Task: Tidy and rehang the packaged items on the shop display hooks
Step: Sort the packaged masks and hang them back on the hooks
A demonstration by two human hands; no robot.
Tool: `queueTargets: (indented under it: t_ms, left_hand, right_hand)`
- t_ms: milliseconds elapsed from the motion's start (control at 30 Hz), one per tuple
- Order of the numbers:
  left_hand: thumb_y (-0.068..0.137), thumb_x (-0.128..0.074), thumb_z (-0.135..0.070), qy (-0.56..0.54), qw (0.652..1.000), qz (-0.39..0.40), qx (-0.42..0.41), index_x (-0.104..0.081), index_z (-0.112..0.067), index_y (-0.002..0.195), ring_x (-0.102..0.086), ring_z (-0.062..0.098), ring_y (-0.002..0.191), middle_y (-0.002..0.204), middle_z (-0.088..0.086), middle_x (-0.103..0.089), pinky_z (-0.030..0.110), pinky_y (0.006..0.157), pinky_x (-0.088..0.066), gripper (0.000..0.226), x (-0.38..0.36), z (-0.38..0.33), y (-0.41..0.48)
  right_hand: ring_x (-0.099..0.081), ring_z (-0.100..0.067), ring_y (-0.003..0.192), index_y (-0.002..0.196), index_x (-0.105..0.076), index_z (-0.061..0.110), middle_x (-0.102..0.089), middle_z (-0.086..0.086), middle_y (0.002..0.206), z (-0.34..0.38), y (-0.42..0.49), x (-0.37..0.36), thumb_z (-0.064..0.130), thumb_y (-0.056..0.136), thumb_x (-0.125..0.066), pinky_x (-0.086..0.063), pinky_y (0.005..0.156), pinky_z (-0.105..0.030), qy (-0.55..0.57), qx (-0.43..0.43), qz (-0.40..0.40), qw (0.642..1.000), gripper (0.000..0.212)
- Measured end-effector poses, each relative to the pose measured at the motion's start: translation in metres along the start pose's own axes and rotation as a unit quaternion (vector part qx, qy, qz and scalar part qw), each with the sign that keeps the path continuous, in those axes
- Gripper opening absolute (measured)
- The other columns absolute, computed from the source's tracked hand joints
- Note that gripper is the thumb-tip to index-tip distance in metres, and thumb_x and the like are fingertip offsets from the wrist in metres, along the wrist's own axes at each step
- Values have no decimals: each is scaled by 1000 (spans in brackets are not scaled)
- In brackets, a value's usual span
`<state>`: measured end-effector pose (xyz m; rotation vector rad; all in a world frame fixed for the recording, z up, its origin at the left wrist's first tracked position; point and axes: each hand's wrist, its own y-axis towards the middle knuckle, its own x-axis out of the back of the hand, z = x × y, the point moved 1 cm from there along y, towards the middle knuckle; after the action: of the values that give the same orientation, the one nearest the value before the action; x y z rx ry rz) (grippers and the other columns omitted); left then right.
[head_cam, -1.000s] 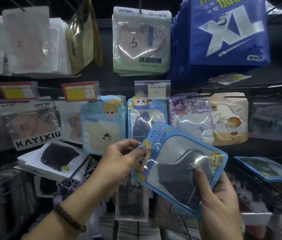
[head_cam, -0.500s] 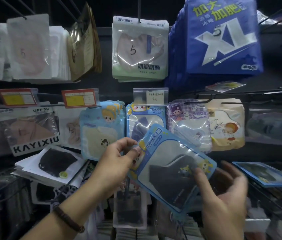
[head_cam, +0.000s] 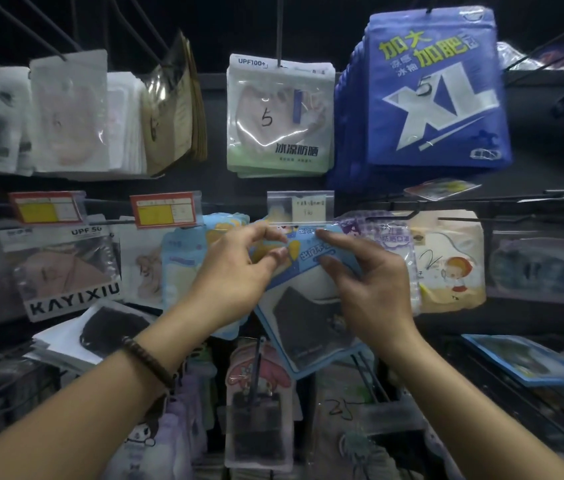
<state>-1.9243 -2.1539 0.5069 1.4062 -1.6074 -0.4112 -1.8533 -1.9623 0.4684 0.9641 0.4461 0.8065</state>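
Blue-edged mask packet (head_cam: 311, 327), top pinched by left hand (head_cam: 235, 275) and right hand (head_cam: 370, 289), KAYIXIU pack (head_cam: 66, 271), blue XL pack (head_cam: 436, 95)

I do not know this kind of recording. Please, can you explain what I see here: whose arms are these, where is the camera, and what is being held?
There is no machine here: a person works with two bare hands. The camera sits on the person's head and looks forward and down, so both arms reach in from the bottom of the picture. In front is a shop display wall with wire hooks, and packaged goods hang from them, for example the blue XL packs and a green-white UPF100+ packet. The left hand and the right hand both pinch the top of a blue-edged packet with a dark mask inside. They hold it up just under a clear price tag.
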Motion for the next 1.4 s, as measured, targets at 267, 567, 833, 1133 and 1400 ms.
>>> queueTargets:
  t_ms: [267, 567, 833, 1133, 1400]
  left_hand:
    - [94, -83, -28, -126, 985, -113, -35, -81, -37, 118, -74, 2, 103, 115, -13, -80, 23, 80, -59, 26, -8, 2, 1]
    - [94, -83, -25, -73, 991, -104, -46, -83, -44, 110, -72, 5, 100, 106, -13, -78, 33, 90, -60, 24, -7, 10, 18]
    - [89, -80, -30, 228, 970, 23, -83, -66, -15, 146, -31, 47, 155, 165, 26, -36, 49, 130, -29, 61, -47, 23, 8]
    - [102, -60, -46, 334, 930, 141, -56, -37, -25, 160, 14, 33, 167, 181, 12, 7, 48, 134, -6, 66, -77, 40, 6]
    - [94, -66, -46, 256, 954, 119, -99, -66, -27, 133, -47, 30, 136, 143, 4, -56, 46, 113, -46, 43, -91, 14, -12]
  right_hand:
    - [-74, -11, 106, 124, -80, 20, -77, 5, 113, 1, 7, -12, 5, 96, -77, -62, 98, -43, 44, -13, -93, 995, 32]
    - [-68, 5, 100, 124, -80, 25, -72, 21, 108, 2, 17, -15, 14, 97, -77, -55, 97, -21, -43, -31, -87, 995, 29]
    - [-53, -32, 127, 162, -43, 27, -45, -17, 140, -34, 33, -34, 16, 93, -72, -38, 112, -29, -306, -69, 108, 943, 76]
    - [-56, -41, 125, 164, -31, 34, -37, -18, 142, -52, 47, -40, 28, 95, -70, -52, 104, -47, -406, -76, 174, 894, 79]
    - [-64, -23, 101, 137, -64, 27, -56, 0, 122, -29, 12, 49, 31, 100, -64, -57, 86, -43, -410, 4, 243, 879, 38]
